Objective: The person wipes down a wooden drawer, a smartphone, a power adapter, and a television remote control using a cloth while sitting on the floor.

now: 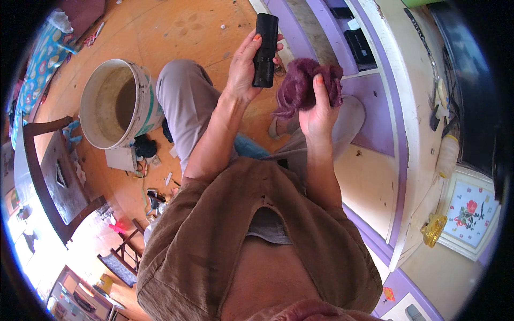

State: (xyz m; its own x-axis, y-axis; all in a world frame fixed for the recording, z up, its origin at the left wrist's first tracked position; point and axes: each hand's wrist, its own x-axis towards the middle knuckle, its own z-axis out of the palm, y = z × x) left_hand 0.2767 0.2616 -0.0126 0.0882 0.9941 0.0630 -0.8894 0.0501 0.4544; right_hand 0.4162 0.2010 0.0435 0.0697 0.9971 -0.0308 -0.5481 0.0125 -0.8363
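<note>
My left hand grips a black oblong device, perhaps a remote control, which is held upright in the picture with its long side along my fingers. A bunched purple cloth is in my right hand, the thumb pressed over it. The cloth and the black device are apart. Both hands are above my bent legs, in front of the purple-framed cabinet.
A large white bucket with a dirty inside stands left of my knee. Small tools and scraps lie on the orange floor. At right are a purple-edged cabinet, a thread cone, a golden ornament and a framed clock.
</note>
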